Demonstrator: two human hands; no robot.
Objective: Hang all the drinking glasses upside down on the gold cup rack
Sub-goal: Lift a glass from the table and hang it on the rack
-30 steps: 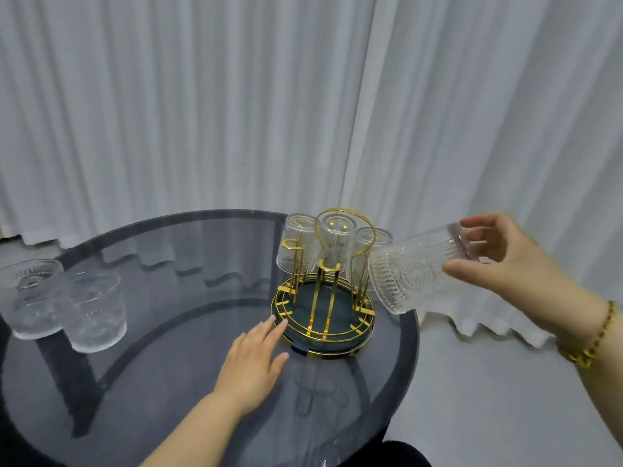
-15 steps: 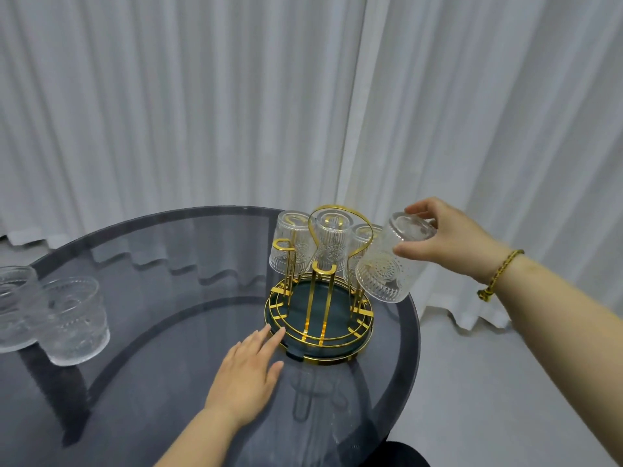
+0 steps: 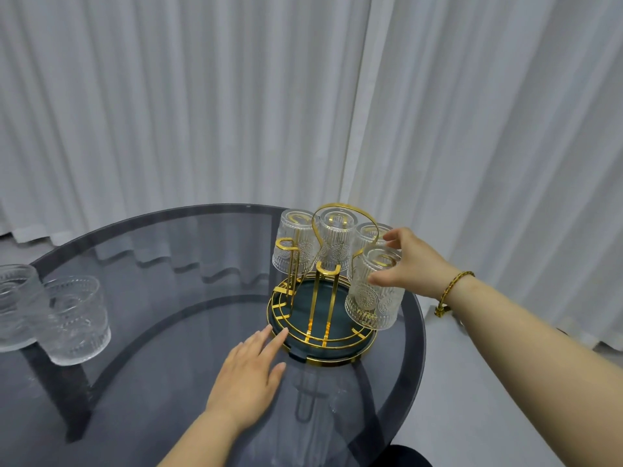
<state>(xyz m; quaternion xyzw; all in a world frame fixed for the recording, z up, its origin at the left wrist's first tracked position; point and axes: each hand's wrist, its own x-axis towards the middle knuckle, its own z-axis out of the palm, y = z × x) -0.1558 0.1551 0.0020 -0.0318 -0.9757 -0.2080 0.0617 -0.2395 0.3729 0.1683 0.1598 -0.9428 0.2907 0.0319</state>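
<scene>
The gold cup rack [image 3: 322, 299] with a dark green round base stands near the right edge of the round glass table. Three embossed glasses hang upside down on its far pegs: one at the left [image 3: 295, 246], one in the middle [image 3: 337, 237], one at the right [image 3: 369, 235]. My right hand [image 3: 409, 264] grips a fourth glass [image 3: 372, 298], upside down over the rack's near right peg. My left hand [image 3: 251, 374] lies flat on the table, fingertips touching the rack's base. Two upright glasses [image 3: 76, 320] [image 3: 15, 305] stand at the table's left edge.
The round smoked-glass table [image 3: 168, 332] has dark legs showing through its top. White pleated curtains [image 3: 236, 96] hang close behind the table. Pale floor lies to the right of the table's rim.
My right hand has turned the glass from lying sideways to upside down and brought it left and down onto the rack's near right peg. My left hand stayed at the base.
</scene>
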